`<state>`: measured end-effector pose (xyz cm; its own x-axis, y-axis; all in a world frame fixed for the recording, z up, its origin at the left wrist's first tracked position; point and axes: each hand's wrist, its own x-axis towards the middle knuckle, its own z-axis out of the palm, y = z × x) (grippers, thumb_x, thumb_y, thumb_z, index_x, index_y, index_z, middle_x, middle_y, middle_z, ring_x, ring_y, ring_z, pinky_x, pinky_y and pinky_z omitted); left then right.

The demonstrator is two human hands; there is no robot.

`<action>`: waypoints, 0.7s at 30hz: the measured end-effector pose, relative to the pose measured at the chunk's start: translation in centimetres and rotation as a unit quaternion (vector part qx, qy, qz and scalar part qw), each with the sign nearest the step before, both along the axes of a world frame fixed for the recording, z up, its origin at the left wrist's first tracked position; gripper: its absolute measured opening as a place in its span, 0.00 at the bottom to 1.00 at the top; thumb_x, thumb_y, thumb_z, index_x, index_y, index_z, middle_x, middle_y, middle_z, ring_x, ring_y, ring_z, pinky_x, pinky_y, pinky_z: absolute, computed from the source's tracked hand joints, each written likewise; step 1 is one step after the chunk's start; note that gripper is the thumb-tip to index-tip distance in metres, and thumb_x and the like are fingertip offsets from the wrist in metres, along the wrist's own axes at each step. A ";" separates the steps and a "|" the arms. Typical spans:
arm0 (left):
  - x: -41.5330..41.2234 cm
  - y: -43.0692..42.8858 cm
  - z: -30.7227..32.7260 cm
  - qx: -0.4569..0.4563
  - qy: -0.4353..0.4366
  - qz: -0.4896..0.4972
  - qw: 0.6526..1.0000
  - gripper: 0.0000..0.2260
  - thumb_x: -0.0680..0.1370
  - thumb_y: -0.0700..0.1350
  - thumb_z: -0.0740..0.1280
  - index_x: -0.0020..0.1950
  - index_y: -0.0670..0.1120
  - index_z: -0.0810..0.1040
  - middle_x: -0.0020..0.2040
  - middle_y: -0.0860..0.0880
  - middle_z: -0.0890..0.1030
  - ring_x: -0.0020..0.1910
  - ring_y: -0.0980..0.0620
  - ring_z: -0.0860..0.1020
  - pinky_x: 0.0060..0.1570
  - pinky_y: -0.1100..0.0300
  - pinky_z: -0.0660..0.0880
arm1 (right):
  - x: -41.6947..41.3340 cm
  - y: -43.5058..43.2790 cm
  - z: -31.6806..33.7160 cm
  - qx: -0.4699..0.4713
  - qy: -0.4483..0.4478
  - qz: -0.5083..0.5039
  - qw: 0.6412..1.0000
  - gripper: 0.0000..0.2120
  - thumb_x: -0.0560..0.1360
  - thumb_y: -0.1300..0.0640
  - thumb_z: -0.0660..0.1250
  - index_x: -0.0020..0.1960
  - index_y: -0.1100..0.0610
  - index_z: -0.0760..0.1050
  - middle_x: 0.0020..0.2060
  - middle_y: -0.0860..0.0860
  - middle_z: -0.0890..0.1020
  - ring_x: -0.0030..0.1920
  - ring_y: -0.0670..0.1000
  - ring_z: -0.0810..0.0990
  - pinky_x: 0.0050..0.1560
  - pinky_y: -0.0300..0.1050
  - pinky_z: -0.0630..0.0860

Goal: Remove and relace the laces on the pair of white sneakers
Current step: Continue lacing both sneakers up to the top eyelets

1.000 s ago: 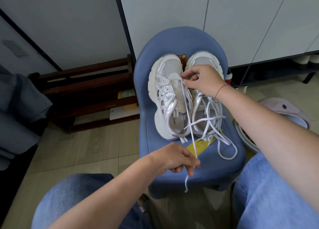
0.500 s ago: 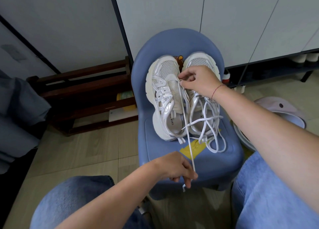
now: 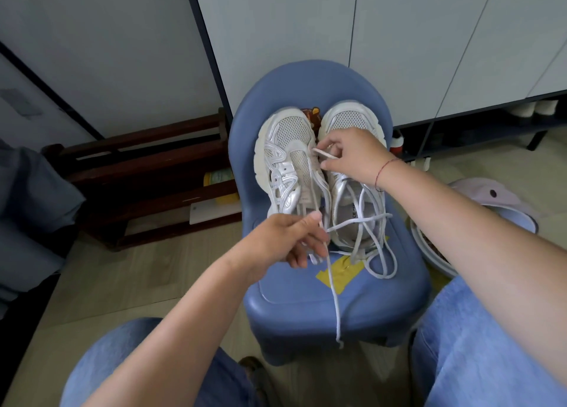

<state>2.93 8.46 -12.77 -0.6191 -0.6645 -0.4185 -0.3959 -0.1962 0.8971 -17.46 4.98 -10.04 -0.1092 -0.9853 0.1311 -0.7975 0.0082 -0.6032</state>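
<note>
While both sneakers sit on the seat of the blue chair (image 3: 306, 81), their long axes run from the seat's front edge to the backrest, with toes at the backrest and heels toward the person. The left sneaker (image 3: 285, 161) lies nearer the seat's left edge, the right sneaker (image 3: 349, 118) just beside it. The right hand (image 3: 352, 155), fingers curled, pinches the lace (image 3: 333, 287) at the left sneaker's upper eyelets. The left hand (image 3: 285, 241) pinches the same lace above the heel. Its free end hangs past the front edge. The right sneaker's loosened lace (image 3: 380, 253) sprawls near the yellow tape (image 3: 340, 276).
</note>
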 end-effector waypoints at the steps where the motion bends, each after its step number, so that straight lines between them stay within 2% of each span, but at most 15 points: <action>1: -0.1 -0.3 0.4 0.006 0.038 0.025 0.999 0.18 0.82 0.53 0.60 0.47 0.41 0.82 0.37 0.46 0.84 0.27 0.53 0.75 0.29 0.65 0.72 | 0.0 0.2 0.3 0.008 -0.001 -0.008 1.000 0.09 0.71 0.59 0.72 0.51 0.56 0.81 0.35 0.48 0.78 0.38 0.48 0.75 0.42 0.41 0.71; 2: -0.3 -0.6 0.8 0.011 0.079 0.049 0.996 0.17 0.82 0.52 0.60 0.47 0.41 0.81 0.37 0.46 0.84 0.29 0.53 0.77 0.31 0.65 0.75 | -0.2 0.5 0.7 0.022 -0.015 -0.020 0.999 0.08 0.71 0.59 0.72 0.50 0.56 0.82 0.34 0.49 0.79 0.36 0.48 0.76 0.41 0.41 0.72; 4: -0.6 -1.2 1.2 0.019 0.155 0.085 0.984 0.16 0.81 0.51 0.60 0.50 0.41 0.81 0.42 0.44 0.85 0.38 0.50 0.82 0.42 0.62 0.80 | -0.4 1.4 1.7 0.069 -0.070 -0.032 0.995 0.06 0.72 0.58 0.72 0.48 0.58 0.82 0.34 0.54 0.82 0.32 0.48 0.76 0.37 0.40 0.73; 6: -1.1 -1.4 1.5 0.021 0.207 0.095 0.974 0.19 0.77 0.54 0.62 0.56 0.41 0.81 0.52 0.43 0.85 0.52 0.48 0.83 0.56 0.58 0.79 | -0.5 2.9 3.0 0.125 -0.172 0.003 0.977 0.07 0.74 0.58 0.70 0.48 0.62 0.82 0.34 0.62 0.81 0.25 0.49 0.69 0.27 0.36 0.66; 8: -1.9 -1.2 1.9 0.038 0.241 0.070 0.967 0.23 0.76 0.56 0.62 0.63 0.42 0.78 0.60 0.43 0.83 0.61 0.48 0.80 0.63 0.57 0.76 | -0.3 4.4 4.0 0.166 -0.316 0.063 0.932 0.09 0.76 0.60 0.67 0.51 0.65 0.79 0.34 0.62 0.75 0.20 0.44 0.62 0.22 0.32 0.57; 10: -2.9 -0.6 2.1 0.064 0.265 0.024 0.962 0.24 0.79 0.57 0.61 0.66 0.40 0.76 0.61 0.43 0.81 0.63 0.48 0.79 0.67 0.55 0.73 | 0.2 5.4 4.5 0.187 -0.399 0.110 0.891 0.08 0.76 0.60 0.64 0.50 0.64 0.79 0.33 0.56 0.72 0.19 0.40 0.63 0.22 0.30 0.60; 11: -3.2 -0.4 2.1 0.073 0.269 0.008 0.960 0.24 0.80 0.57 0.61 0.65 0.39 0.76 0.59 0.43 0.82 0.62 0.48 0.80 0.68 0.54 0.73 | 0.5 5.8 4.7 0.192 -0.415 0.121 0.881 0.07 0.76 0.59 0.64 0.48 0.62 0.78 0.31 0.55 0.71 0.20 0.40 0.65 0.23 0.30 0.63; 13: -3.6 -0.2 2.2 0.071 0.264 0.006 0.962 0.20 0.80 0.54 0.62 0.60 0.38 0.78 0.50 0.46 0.84 0.52 0.48 0.83 0.65 0.53 0.74 | 0.7 6.0 4.6 0.177 -0.425 0.104 0.881 0.06 0.76 0.59 0.64 0.46 0.61 0.79 0.29 0.53 0.75 0.20 0.40 0.68 0.24 0.32 0.67; 14: -3.6 -0.2 2.3 0.065 0.256 0.017 0.964 0.18 0.81 0.52 0.62 0.57 0.38 0.78 0.43 0.48 0.83 0.44 0.50 0.82 0.62 0.53 0.77 | 0.5 5.9 4.5 0.153 -0.429 0.075 0.887 0.06 0.76 0.59 0.64 0.45 0.60 0.79 0.29 0.52 0.78 0.21 0.40 0.69 0.24 0.31 0.68; 16: -3.2 -0.5 2.4 0.054 0.244 0.042 0.967 0.13 0.83 0.48 0.60 0.49 0.39 0.78 0.30 0.51 0.75 0.29 0.55 0.74 0.50 0.56 0.81 | -0.4 5.5 4.3 0.082 -0.456 -0.006 0.886 0.07 0.78 0.59 0.64 0.44 0.59 0.79 0.31 0.50 0.82 0.22 0.40 0.69 0.24 0.30 0.69; 18: -2.6 -1.0 2.4 0.040 0.230 0.062 0.970 0.14 0.84 0.45 0.58 0.44 0.42 0.78 0.26 0.52 0.67 0.24 0.56 0.65 0.40 0.61 0.79 | -1.9 4.9 4.1 0.009 -0.520 -0.084 0.850 0.09 0.79 0.60 0.62 0.42 0.60 0.78 0.30 0.51 0.82 0.23 0.41 0.69 0.24 0.30 0.68; 21: -1.5 -1.8 2.3 0.025 0.215 0.072 0.974 0.14 0.83 0.47 0.59 0.42 0.44 0.77 0.27 0.53 0.62 0.23 0.58 0.61 0.34 0.64 0.74 | -4.1 4.1 3.6 -0.029 -0.592 -0.180 0.785 0.10 0.80 0.62 0.60 0.42 0.62 0.76 0.26 0.50 0.81 0.25 0.41 0.71 0.26 0.30 0.69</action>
<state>1.44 6.70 -10.44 -0.6456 -0.7434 -0.1746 0.0496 -0.2690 0.9619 -21.58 9.09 -6.48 -0.4589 -0.8585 -0.2290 0.3708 0.0492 -0.9274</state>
